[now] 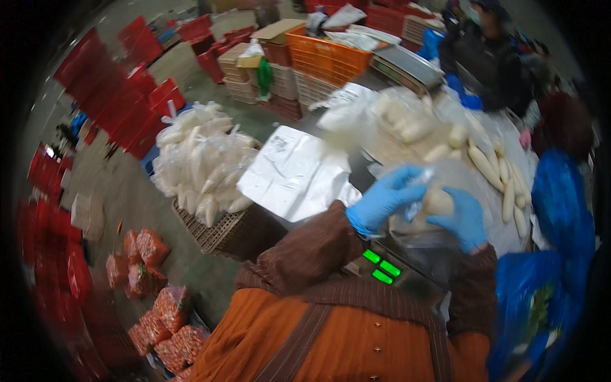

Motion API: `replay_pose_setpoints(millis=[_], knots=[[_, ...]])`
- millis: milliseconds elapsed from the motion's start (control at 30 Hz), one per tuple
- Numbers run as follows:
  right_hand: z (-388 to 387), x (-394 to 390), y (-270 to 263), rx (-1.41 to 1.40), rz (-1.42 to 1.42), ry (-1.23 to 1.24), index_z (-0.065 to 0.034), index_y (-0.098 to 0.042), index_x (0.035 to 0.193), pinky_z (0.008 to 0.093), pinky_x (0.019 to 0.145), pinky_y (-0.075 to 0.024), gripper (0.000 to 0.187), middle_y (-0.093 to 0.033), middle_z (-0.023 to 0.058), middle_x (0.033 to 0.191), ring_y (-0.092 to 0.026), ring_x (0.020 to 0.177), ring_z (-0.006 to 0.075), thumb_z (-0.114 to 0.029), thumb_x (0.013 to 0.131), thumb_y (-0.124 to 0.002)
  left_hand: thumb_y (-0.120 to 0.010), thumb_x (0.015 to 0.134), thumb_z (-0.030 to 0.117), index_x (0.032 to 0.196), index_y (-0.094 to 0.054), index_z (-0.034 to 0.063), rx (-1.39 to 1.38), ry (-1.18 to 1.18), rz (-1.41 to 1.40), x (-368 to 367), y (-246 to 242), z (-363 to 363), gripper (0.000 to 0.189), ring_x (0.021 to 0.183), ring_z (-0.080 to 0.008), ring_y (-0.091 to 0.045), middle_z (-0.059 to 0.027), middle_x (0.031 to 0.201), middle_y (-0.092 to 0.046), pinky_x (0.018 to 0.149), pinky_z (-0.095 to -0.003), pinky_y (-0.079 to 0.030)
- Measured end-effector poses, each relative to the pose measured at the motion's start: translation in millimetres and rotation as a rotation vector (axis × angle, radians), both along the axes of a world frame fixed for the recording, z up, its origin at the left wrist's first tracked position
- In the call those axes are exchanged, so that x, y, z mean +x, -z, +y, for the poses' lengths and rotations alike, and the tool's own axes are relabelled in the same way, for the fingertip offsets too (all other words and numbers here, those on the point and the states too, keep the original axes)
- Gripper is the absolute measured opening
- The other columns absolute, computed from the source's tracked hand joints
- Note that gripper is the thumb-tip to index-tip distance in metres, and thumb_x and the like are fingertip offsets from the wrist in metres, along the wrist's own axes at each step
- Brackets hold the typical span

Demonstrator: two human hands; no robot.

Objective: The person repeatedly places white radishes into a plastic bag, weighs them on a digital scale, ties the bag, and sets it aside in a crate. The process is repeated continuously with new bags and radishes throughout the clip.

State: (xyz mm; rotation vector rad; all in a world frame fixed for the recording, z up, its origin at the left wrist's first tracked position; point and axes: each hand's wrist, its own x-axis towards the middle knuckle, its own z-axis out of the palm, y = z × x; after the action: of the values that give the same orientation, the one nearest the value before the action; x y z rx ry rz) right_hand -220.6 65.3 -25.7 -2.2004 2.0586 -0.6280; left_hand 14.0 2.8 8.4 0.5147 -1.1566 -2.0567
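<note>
In a blue glove, my left hand [385, 199] pinches the bunched top of a clear plastic bag [414, 210]. My right hand [460, 217], also gloved in blue, cups the bag's right side around a pale, rounded bulk, probably white radish, blurred by motion. Below them, a digital scale with lit green displays [382, 266] faces me; the bag and my arms hide most of its top. Several loose white radishes [487, 167] lie on the plastic-covered table to the right of the hands. Farther back rests another clear bag of radishes [405, 117].
Left of the table, filled bags of radishes [205, 162] are heaped on a brown plastic crate [224, 231]. White plastic sheets [298, 172] lie beside my left forearm. Bags of orange-and-white pieces [152, 246] sit on the floor. A co-worker [487, 57] stands across the table near another scale [408, 67].
</note>
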Motion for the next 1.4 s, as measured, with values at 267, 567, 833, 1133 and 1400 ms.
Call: replay_pose_setpoints(millis=[267,567,833,1133,1400], knots=[[15.8,-17.1,2.7,-0.196,-0.378,-0.073,-0.0044,-0.058,0.113,0.0347,0.092,-0.0416,0.046,-0.058,0.0100,0.110,-0.054,0.103,0.0253,-0.019,0.072,-0.072,-0.060,0.085,0.025,0.124,-0.049,0.0073,0.006,-0.203,-0.071,20.0,17.6,-18.0,0.044,0.088,-0.0088,-0.053,-0.0012,0.114,-0.056,0.069,-0.0216,-0.046],[89.5,-32.4,-15.5,-0.447,-0.398,0.412,-0.0031,-0.053,0.122,0.0321,0.097,-0.0382,0.043,-0.056,0.0096,0.121,-0.050,0.112,0.0186,-0.006,0.080,-0.065,-0.059,0.088,0.021,0.126,-0.045,0.0027,-0.109,-0.267,-0.007,24.5,21.3,-10.7,0.045,0.088,-0.0109,-0.054,-0.0045,0.105,-0.057,0.076,-0.0253,-0.047],[112.9,-41.8,31.1,-0.522,-0.724,0.509,-0.0017,-0.041,0.132,0.0364,0.102,-0.0327,0.059,-0.046,0.0157,0.130,-0.043,0.121,0.0239,-0.016,0.081,-0.068,-0.068,0.079,0.040,0.139,-0.023,0.0048,-0.199,-0.466,-0.029,42.7,33.8,12.9,0.082,0.116,-0.0234,-0.043,-0.0114,0.123,-0.043,0.099,-0.0381,-0.036],[104.3,-47.3,43.5,-0.079,-0.545,0.735,0.0003,-0.059,0.108,0.0305,0.083,-0.0443,0.033,-0.062,0.0128,0.101,-0.057,0.092,0.0190,-0.021,0.083,-0.065,-0.069,0.079,0.010,0.129,-0.038,0.0016,-0.025,-0.376,-0.251,49.4,36.3,27.9,0.060,0.108,-0.0232,-0.050,-0.0123,0.120,-0.049,0.094,-0.0344,-0.041],[100.6,-43.8,-33.5,-0.313,-1.382,-0.085,0.0012,-0.060,0.095,0.0276,0.082,-0.0438,0.020,-0.062,0.0084,0.088,-0.058,0.083,0.0160,-0.016,0.093,-0.050,-0.056,0.089,0.021,0.091,-0.055,0.0020,-0.273,-0.011,-0.063,27.6,-23.0,0.7,0.019,0.078,-0.0152,-0.055,-0.0055,0.079,-0.057,0.075,-0.0284,-0.043]])
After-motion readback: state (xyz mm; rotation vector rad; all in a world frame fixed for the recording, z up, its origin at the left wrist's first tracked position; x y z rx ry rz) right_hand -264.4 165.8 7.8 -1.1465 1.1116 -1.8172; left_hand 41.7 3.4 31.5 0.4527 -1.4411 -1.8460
